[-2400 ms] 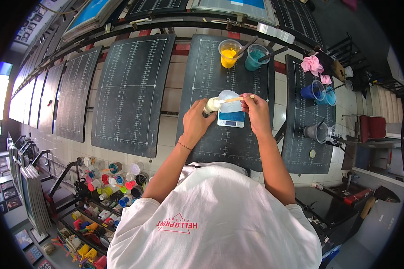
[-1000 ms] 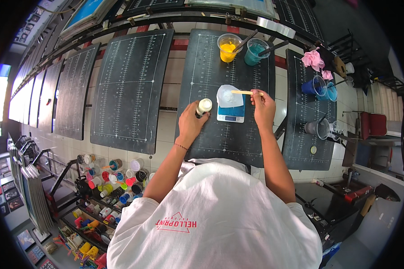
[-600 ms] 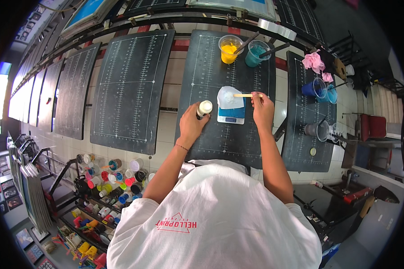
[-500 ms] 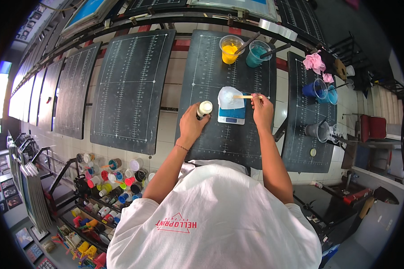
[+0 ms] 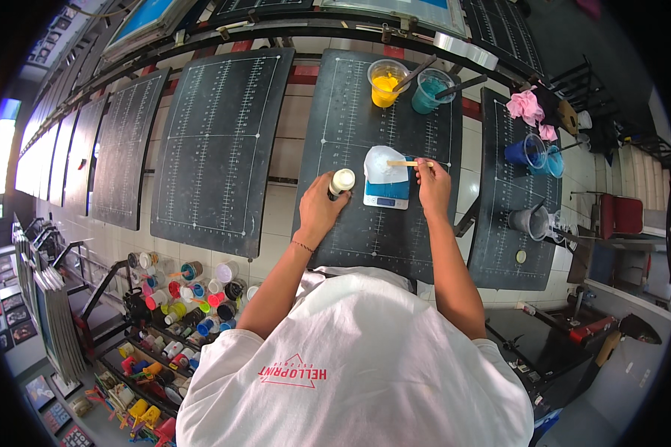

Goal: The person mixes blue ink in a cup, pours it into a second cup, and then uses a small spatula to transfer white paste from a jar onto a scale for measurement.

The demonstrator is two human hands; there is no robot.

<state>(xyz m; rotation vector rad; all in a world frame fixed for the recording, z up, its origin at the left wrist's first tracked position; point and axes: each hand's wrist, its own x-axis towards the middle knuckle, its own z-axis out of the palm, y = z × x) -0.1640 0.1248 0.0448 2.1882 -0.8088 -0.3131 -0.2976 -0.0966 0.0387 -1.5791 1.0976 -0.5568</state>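
My left hand (image 5: 322,203) is closed around a small dark bottle (image 5: 343,180) with a pale round top; whether that top is a cap or an open mouth is hard to tell. In my right hand (image 5: 432,186) a flat wooden stick (image 5: 402,163) is pinched, its tip in a pale substance on a rounded white holder (image 5: 385,173), perhaps a cup or paper. Under that holder is a digital scale (image 5: 386,203) with a blue surface and a small display. The scale rests on a black board (image 5: 343,238) marked with white ruled lines.
Beyond the scale stand a cup of yellow ink (image 5: 384,89) and a cup of teal ink (image 5: 429,95), each with a dark stick. Blue cups (image 5: 525,151), a grey cup (image 5: 529,221) and pink crumpled cloth (image 5: 525,108) occupy the right board. Several paint jars (image 5: 194,290) crowd the lower left.
The view has shifted slightly. My right hand and the wooden stick have moved a little at the white holder; my left hand keeps its hold on the bottle.
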